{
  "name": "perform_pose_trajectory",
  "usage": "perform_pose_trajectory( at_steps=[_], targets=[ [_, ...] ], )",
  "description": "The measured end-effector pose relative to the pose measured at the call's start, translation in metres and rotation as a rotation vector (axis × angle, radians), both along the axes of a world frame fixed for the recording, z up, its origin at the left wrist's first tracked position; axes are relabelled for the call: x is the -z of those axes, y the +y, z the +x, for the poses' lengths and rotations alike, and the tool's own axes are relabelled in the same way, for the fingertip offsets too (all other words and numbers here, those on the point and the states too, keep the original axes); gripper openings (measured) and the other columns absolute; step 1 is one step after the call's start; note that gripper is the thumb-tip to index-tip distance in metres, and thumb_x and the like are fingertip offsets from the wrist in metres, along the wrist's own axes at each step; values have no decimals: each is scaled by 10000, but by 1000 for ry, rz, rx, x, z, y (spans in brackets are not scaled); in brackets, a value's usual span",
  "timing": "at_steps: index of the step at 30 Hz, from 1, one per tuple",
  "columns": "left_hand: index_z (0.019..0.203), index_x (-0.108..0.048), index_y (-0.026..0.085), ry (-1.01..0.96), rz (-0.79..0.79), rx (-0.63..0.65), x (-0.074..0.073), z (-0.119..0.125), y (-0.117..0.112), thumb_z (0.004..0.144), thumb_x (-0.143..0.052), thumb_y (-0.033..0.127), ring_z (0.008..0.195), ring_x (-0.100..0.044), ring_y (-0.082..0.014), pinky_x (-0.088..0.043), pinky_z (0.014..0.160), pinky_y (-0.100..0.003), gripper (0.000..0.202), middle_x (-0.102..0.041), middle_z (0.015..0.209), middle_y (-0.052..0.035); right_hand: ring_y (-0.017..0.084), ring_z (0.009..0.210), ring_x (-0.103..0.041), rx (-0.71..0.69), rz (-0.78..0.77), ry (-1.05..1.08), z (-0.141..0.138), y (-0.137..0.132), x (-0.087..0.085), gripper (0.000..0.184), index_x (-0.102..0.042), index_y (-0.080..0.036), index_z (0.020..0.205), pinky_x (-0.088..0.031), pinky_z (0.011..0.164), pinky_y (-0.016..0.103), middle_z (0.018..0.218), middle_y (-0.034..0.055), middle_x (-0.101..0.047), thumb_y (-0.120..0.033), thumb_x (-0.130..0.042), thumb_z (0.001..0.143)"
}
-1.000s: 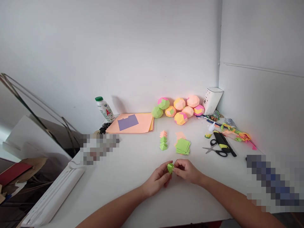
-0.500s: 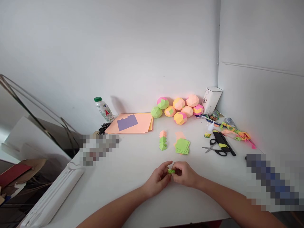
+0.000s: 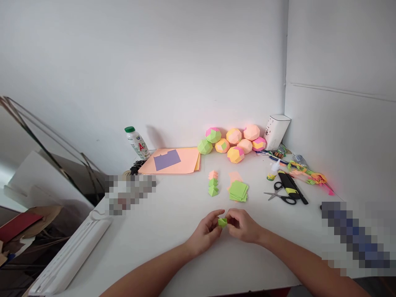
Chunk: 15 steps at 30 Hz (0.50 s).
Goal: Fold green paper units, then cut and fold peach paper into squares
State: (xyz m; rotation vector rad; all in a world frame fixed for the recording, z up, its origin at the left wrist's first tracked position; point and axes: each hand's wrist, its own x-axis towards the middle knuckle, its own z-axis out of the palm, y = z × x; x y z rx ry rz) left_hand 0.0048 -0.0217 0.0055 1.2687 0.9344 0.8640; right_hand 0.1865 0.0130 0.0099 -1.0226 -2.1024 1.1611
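Head view: left hand (image 3: 206, 235) and right hand (image 3: 244, 226) pinch one folded green paper unit (image 3: 222, 222) in narrow grips; finished paper balls (image 3: 235, 142) stand behind, unfolded green squares (image 3: 238, 190) lie stacked nearby.

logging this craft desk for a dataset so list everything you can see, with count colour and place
folded paper piece: 1, green, held, front centre
paper balls: 8, peach, pink, yellow, green, against back wall
folded units: short row, peach and green, mid table
paper squares: 1 stack, green over peach, right of units
paper sheets: peach, back left
purple piece: 1, on the sheets
bottle: 1, white, green cap, left of sheets
scissors: 1, black handles, right side
box: 1, white, back corner
table: 1, white
left hand: fingers pinch the piece
right hand: fingers pinch the piece
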Motion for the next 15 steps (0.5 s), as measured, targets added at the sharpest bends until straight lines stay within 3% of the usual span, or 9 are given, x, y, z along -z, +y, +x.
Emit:
perform_pose_trajectory(
  at_steps=[4, 9, 15],
  targets=[
    [1151, -503, 170, 21, 19, 5, -1, 2, 0, 775, -594, 338, 527, -364, -83, -296, 515, -226, 421, -399, 607, 74, 100, 562, -387, -30, -15, 19, -2, -1, 3, 131, -450, -189, 625, -312, 501, 222, 624, -32, -432, -160, -534, 722],
    [755, -488, 187, 103, -58, -50, -1, 3, 2, 751, -588, 314, 451, -446, -93, -320, 454, -221, 162, -512, 524, 57, 102, 558, -390, 18, -20, 35, -3, -2, 2, 157, -462, -183, 595, -314, 501, 227, 606, -30, -435, -174, -546, 727],
    [681, -472, 190, 105, -51, -62, -1, 3, 2, 715, -590, 269, 462, -450, -90, -313, 455, -212, 147, -509, 522, 57, 96, 536, -369, 23, -37, 48, -5, -3, 0, 175, -418, -183, 541, -285, 489, 231, 569, -39, -409, -151, -536, 665]
  ],
)
